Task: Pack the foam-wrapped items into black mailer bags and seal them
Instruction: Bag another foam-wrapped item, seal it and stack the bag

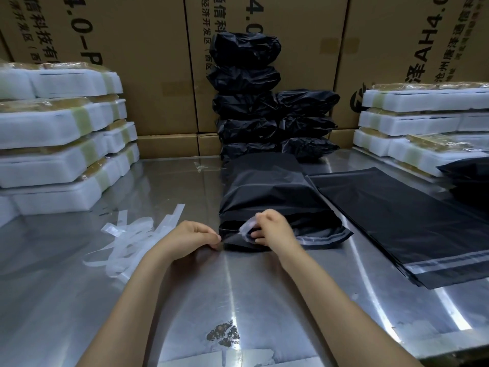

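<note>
- We work at a steel counter (172, 300), with the filled mailer bag (267, 192) lying in front of us, its open flap end nearest the body so both hands reach the seal.
- Our left hand (193, 235) pinches the flap's left corner, fingers together on it, to hold the flap flat and taut.
- Our right hand (272, 229) is clamped on the clear liner strip (247, 226), lifting it off the adhesive band.
- We judge the step in hand to be exposing the glue before folding the flap shut.
- Peeled strips (132, 242) lie in a heap to the left, out of the way.
- Empty bags (412, 223) lie flat on the right.
- Foam-wrapped items (60, 133) are stacked at both sides.
- Sealed bags (246, 102) are stacked behind, against cardboard boxes (148, 49).
</note>
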`<state>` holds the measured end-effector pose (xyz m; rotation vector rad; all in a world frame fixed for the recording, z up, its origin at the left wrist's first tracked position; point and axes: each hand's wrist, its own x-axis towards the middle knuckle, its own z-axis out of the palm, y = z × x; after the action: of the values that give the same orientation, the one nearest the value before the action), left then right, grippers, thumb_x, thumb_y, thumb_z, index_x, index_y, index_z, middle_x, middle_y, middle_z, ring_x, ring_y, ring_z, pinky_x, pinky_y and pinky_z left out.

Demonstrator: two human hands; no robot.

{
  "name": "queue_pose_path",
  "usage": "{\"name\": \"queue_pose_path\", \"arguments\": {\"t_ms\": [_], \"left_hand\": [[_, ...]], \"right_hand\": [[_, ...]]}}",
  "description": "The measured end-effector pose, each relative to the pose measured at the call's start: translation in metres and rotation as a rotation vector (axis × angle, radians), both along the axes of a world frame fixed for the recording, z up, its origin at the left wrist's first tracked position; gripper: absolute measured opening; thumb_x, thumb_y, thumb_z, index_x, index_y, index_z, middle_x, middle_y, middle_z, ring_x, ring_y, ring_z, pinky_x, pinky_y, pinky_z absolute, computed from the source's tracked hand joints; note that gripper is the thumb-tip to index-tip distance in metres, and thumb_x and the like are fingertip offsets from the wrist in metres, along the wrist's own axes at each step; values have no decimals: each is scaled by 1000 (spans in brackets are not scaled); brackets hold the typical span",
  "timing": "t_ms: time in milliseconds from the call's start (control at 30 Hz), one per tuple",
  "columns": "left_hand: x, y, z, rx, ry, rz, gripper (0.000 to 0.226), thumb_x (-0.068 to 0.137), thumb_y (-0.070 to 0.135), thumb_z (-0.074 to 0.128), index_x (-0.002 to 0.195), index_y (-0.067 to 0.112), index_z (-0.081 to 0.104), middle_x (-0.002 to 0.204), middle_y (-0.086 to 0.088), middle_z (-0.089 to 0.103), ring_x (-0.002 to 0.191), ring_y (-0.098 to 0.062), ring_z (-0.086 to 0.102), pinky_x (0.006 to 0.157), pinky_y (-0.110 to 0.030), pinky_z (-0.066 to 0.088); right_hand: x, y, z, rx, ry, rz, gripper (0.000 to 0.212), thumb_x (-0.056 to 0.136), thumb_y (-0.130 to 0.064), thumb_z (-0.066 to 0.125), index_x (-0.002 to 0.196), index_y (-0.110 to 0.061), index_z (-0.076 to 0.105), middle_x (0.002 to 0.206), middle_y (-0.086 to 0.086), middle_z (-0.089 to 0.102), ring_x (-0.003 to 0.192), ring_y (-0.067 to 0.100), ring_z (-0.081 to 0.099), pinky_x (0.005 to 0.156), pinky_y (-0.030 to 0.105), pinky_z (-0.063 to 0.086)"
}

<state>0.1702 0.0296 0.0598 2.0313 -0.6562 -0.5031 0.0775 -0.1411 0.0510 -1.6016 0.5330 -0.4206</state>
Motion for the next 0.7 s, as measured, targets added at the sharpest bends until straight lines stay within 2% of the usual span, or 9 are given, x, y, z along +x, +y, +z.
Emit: {"name": "queue_pose_path", "arguments": {"t_ms": [67, 100, 167, 267, 333, 400, 467, 567, 700], "left_hand": [[1, 3, 1, 19, -4, -8, 18, 83, 26, 69, 67, 22, 75, 73, 10, 73, 62, 9, 60, 58, -2, 39], [1, 4, 2, 33, -4, -21, 19, 83, 26, 69, 65, 24, 75, 74, 10, 73, 65, 8, 61, 60, -2, 39], [0, 4, 4, 40, 5, -49, 23, 84, 21, 69, 61, 25, 74, 71, 11, 72, 65, 8, 62, 59, -1, 39], [-1, 6, 6, 29, 23, -61, 26, 84, 17, 68, 60, 24, 74, 69, 11, 71, 59, 9, 58, 54, -1, 37], [-2, 7, 6, 43, 21, -59, 22, 84, 18, 68, 65, 23, 75, 71, 10, 71, 58, 9, 57, 52, -2, 37], [-2, 8, 6, 62, 16, -65, 17, 85, 18, 68, 70, 20, 75, 71, 11, 71, 56, 10, 55, 52, -1, 36], [-2, 8, 6, 85, 17, -83, 13, 86, 20, 67, 77, 15, 75, 75, 13, 72, 58, 12, 56, 52, 0, 35], [-1, 8, 6, 107, 27, -99, 14, 86, 21, 67, 82, 11, 75, 80, 11, 74, 60, 12, 58, 53, 1, 36], [-4, 7, 8, 127, 32, -115, 14, 87, 21, 66, 84, 9, 73, 83, 9, 74, 65, 10, 61, 55, 0, 37]], "right_hand": [[-12, -14, 6, 403, -100, -15, 23, 103, -17, 39, 82, -12, 48, 79, 6, 62, 71, 16, 60, 61, 26, 49], [-18, -23, 7, 515, -141, -14, 20, 103, -17, 39, 87, -10, 50, 80, 6, 67, 75, 18, 63, 63, 27, 49], [-30, -37, 6, 588, -183, -26, 22, 102, -18, 41, 87, -9, 53, 76, 4, 70, 77, 17, 65, 66, 28, 49], [-38, -49, 5, 546, -184, -114, 26, 100, -20, 48, 74, -14, 49, 59, -2, 55, 55, 11, 54, 56, 23, 47], [-43, -57, 3, 279, -108, -173, 31, 98, -22, 51, 69, -17, 41, 56, -5, 42, 48, 10, 39, 48, 21, 38], [-49, -65, 0, -182, 43, -211, 35, 95, -28, 54, 66, -17, 39, 59, -5, 41, 55, 12, 40, 52, 25, 34], [-56, -71, -2, -505, 148, -178, 42, 94, -38, 54, 62, -18, 37, 56, -6, 40, 56, 13, 41, 54, 29, 30], [-65, -78, 1, -720, 325, -54, 57, 88, -61, 50, 54, -19, 31, 49, -5, 33, 47, 12, 33, 52, 28, 25], [-73, -86, 7, -771, 452, 52, 67, 72, -77, 56, 42, -18, 50, 40, -7, 36, 43, 10, 40, 52, 25, 33]]}}
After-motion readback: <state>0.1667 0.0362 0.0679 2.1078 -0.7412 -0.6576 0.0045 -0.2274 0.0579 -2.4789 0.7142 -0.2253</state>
